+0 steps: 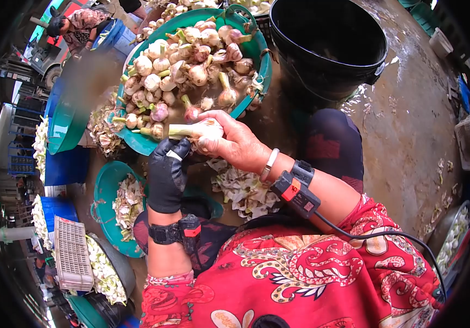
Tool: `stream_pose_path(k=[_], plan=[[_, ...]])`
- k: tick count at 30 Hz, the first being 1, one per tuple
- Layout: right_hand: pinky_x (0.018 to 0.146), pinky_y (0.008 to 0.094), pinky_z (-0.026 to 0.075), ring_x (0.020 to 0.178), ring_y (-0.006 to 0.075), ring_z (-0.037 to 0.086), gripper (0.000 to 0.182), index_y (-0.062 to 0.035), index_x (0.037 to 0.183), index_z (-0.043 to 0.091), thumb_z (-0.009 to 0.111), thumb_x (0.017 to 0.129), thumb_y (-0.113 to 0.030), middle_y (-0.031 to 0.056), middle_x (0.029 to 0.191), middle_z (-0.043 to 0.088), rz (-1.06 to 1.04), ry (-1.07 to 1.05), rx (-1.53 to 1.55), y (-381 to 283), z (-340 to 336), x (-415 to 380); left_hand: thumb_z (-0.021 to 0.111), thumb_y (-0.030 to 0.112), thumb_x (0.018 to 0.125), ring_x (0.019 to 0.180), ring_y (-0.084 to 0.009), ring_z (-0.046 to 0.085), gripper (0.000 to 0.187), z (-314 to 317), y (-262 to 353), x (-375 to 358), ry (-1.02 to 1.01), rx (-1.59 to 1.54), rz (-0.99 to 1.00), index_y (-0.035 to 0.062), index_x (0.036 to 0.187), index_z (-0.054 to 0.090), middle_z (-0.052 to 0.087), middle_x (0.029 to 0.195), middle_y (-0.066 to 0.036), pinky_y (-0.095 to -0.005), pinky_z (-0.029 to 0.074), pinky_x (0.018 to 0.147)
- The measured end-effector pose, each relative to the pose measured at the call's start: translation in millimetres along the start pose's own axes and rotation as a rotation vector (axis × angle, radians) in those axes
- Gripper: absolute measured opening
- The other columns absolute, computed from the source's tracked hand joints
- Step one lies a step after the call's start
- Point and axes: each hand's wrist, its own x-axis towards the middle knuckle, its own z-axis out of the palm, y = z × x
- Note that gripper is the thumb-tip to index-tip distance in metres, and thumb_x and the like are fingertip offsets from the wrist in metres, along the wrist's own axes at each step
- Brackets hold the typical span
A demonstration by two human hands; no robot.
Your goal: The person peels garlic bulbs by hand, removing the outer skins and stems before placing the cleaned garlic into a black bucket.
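A whitish garlic bulb (208,128) with a pale green stem is held in my bare right hand (240,143), its stem pointing left. Just below the stem, my left hand (167,176) wears a black glove; its fingers are curled, and a small pale item shows at them, too small to name. Both hands are close together at the near edge of a large green basin (265,71) full of garlic bulbs (191,71) with cut stems. Below my hands lies a pile of peeled skins (246,188).
A black bucket (322,82) stands at the upper right. On the left are a green basin (102,191) with skins, a crate (74,254), and tubs of pale garlic (105,270). Another person (82,27) sits at the upper left. Wet floor (404,126) lies right.
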Motion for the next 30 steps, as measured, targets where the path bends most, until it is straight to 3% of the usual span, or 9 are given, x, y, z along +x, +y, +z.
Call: stream_pose_path(k=[9, 14, 15, 18, 20, 22, 26, 28, 30], plan=[[0.066, 0.0233, 0.046, 0.087, 0.0092, 0.054, 0.039, -0.0089, 0.128, 0.042, 0.051, 0.094, -0.025, 0.004, 0.111, 0.055, 0.157, 0.057, 0.179, -8.5, 6.8, 2.9, 0.053, 0.01, 0.093, 0.083, -0.0144, 0.063, 0.02, -1.0, -0.7, 2.4, 0.028, -0.162, -0.133, -0.0017, 0.106, 0.062, 0.066, 0.096, -0.007, -0.0282, 0.053, 0.073], [0.06, 0.0252, 0.047, 0.075, 0.0157, 0.06, 0.043, -0.0062, 0.119, 0.052, 0.042, 0.093, -0.039, 0.0087, 0.098, 0.063, 0.572, -0.275, 0.608, -6.7, -9.7, 11.2, 0.061, 0.006, 0.085, 0.078, -0.0111, 0.06, 0.018, -5.1, -4.1, -4.4, -0.007, 0.213, -0.041, -0.001, 0.101, 0.065, 0.066, 0.089, -0.004, -0.0268, 0.048, 0.069], [0.051, 0.0264, 0.043, 0.061, 0.0174, 0.057, 0.034, -0.0104, 0.102, 0.058, 0.042, 0.088, -0.038, 0.0069, 0.085, 0.064, 0.761, -0.09, 0.676, -6.7, -4.0, 10.9, 0.061, 0.006, 0.083, 0.078, -0.0118, 0.061, 0.017, -4.8, -3.7, -4.8, -0.007, 0.352, -0.033, 0.0002, 0.099, 0.066, 0.066, 0.089, -0.005, -0.0277, 0.048, 0.07], [0.058, 0.0285, 0.05, 0.071, 0.0208, 0.063, 0.038, -0.0111, 0.111, 0.056, 0.043, 0.088, -0.039, 0.0057, 0.09, 0.065, 0.789, -0.317, 0.718, -5.5, -21.4, 13.4, 0.06, 0.003, 0.083, 0.082, -0.0106, 0.061, 0.022, -7.8, 0.7, -1.9, -0.081, 0.734, 0.253, -0.0005, 0.103, 0.065, 0.067, 0.094, -0.004, -0.0271, 0.049, 0.072], [0.062, 0.0317, 0.054, 0.075, 0.0227, 0.065, 0.039, -0.0111, 0.114, 0.055, 0.045, 0.09, -0.04, 0.0057, 0.096, 0.065, 0.707, -0.159, 0.868, -8.0, -15.6, 9.5, 0.058, 0.002, 0.084, 0.084, -0.0124, 0.062, 0.02, -5.3, 3.3, -3.0, -0.076, 0.717, 0.299, -0.0014, 0.102, 0.065, 0.067, 0.095, -0.006, -0.0275, 0.05, 0.074], [0.059, 0.0283, 0.054, 0.069, 0.0211, 0.064, 0.045, -0.0061, 0.118, 0.053, 0.044, 0.095, -0.043, 0.0122, 0.099, 0.065, 0.662, -0.02, 0.886, -13.0, -8.3, 7.4, 0.059, 0.004, 0.085, 0.08, -0.0118, 0.061, 0.019, -2.9, 4.1, -1.3, -0.005, 0.041, 0.024, -0.0011, 0.102, 0.064, 0.067, 0.092, -0.006, -0.0272, 0.049, 0.073], [0.075, 0.0312, 0.053, 0.083, 0.0169, 0.065, 0.045, -0.0016, 0.114, 0.052, 0.066, 0.086, -0.034, 0.0108, 0.099, 0.065, 0.014, 0.229, -0.148, -18.3, -1.7, 4.8, 0.054, 0.003, 0.087, 0.083, -0.0106, 0.061, 0.02, -11.3, -1.7, -8.6, -0.103, 0.31, 0.169, -0.0015, 0.104, 0.063, 0.067, 0.094, -0.005, -0.0253, 0.049, 0.075], [0.077, 0.0311, 0.052, 0.084, 0.0192, 0.065, 0.056, 0.0016, 0.111, 0.052, 0.076, 0.076, -0.034, 0.0137, 0.097, 0.065, -0.002, 0.192, -0.508, -18.1, 5.9, -1.9, 0.049, 0.003, 0.089, 0.084, -0.0115, 0.061, 0.023, -12.2, -4.2, -8.2, -0.12, 0.298, 0.113, -0.0014, 0.107, 0.062, 0.067, 0.095, -0.006, -0.0257, 0.049, 0.076], [0.065, 0.0271, 0.051, 0.078, 0.0169, 0.064, 0.051, -0.0006, 0.109, 0.053, 0.072, 0.078, -0.037, 0.0109, 0.098, 0.065, 0.256, 0.152, -0.181, -14.2, 0.4, -0.7, 0.043, 0.004, 0.09, 0.087, -0.0128, 0.061, 0.026, -16.7, -12.2, -5.6, -0.229, 0.699, 0.481, -0.0025, 0.109, 0.061, 0.066, 0.096, -0.007, -0.0268, 0.048, 0.077]])
